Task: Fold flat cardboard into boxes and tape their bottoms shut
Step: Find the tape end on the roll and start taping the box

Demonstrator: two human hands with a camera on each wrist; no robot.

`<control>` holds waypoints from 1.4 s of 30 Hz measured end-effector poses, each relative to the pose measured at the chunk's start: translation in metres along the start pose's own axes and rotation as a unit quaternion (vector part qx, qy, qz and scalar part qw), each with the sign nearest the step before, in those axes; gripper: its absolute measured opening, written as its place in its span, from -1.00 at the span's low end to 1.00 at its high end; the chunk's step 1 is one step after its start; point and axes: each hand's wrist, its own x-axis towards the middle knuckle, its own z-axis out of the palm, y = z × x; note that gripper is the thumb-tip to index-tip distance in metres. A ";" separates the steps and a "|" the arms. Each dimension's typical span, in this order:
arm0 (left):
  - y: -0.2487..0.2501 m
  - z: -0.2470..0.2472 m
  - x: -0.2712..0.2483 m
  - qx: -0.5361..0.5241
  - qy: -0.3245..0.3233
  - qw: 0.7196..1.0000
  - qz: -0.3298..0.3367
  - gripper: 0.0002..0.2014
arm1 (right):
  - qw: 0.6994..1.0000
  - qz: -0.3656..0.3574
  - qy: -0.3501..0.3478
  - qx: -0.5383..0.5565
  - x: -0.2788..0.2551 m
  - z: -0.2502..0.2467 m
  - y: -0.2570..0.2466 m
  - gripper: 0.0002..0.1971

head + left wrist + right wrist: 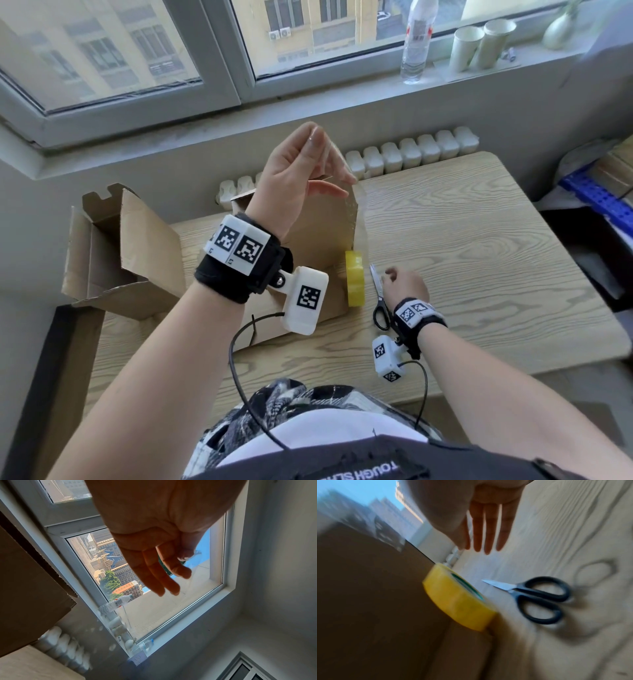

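Two cardboard boxes on table (479, 240): open box (126, 253) at left edge, inside unclear; second box (308, 246) centre. Left hand (298, 181) raised, pinching clear tape strip (358, 212). Right hand (406, 284) fingers straight, together, above scissors (380, 301). Yellow tape roll (354, 282) against second box.

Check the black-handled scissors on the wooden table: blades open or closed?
Closed. The black-handled scissors lie flat on the wooden table beside the yellow tape roll; the blades show as one point, the loops close together.

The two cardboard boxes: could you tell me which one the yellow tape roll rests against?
The box behind the left hand; the tape roll touches its right side. The other box sits far left.
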 end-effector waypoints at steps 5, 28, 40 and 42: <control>0.006 0.001 0.001 -0.005 0.002 1.000 0.013 -0.70 | 0.921 0.023 -0.095 0.378 0.000 -0.015 -0.044 -0.66; -0.007 -0.117 -0.087 0.248 0.240 0.935 -0.081 -0.69 | 0.745 -0.002 -0.078 0.662 0.022 -0.094 -0.100 -0.74; -0.040 -0.143 -0.110 -0.164 0.352 0.906 -0.167 -0.77 | 0.705 0.007 -0.129 0.697 0.025 -0.091 -0.120 -0.64; -0.046 -0.143 -0.108 -0.209 0.355 0.890 -0.195 -0.76 | 0.672 0.014 -0.122 0.730 0.025 -0.088 -0.122 -0.73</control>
